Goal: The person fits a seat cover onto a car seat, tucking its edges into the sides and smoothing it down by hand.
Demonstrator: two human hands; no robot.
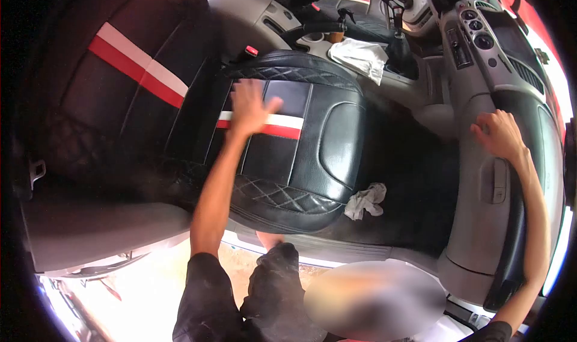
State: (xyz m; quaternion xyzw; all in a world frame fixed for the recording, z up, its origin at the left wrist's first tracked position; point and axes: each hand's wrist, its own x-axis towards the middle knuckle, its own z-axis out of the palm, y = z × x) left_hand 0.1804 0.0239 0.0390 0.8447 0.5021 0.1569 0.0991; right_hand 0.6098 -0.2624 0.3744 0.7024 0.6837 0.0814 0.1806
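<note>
At the upper left of the frame is a black seat backrest (138,47) crossed by a white-and-red band. Right of it, around the centre, the left hand (247,107) lies flat over the black seat cushion (339,134), across the cushion's own white-and-red band; its fingers are spread, the thumb out to the right, and it holds nothing visible. Contact with the leather cannot be told for certain. Above the hand is a red buckle (251,51). Upper centre, a white cloth (359,56) lies on the centre console (430,80). Below, a crumpled white cloth (366,202) sits by the cushion's front corner. At the right, the right hand (502,134) is at the grey dashboard (472,186), above the glove box latch (499,183), fingers loosely bent.
</note>
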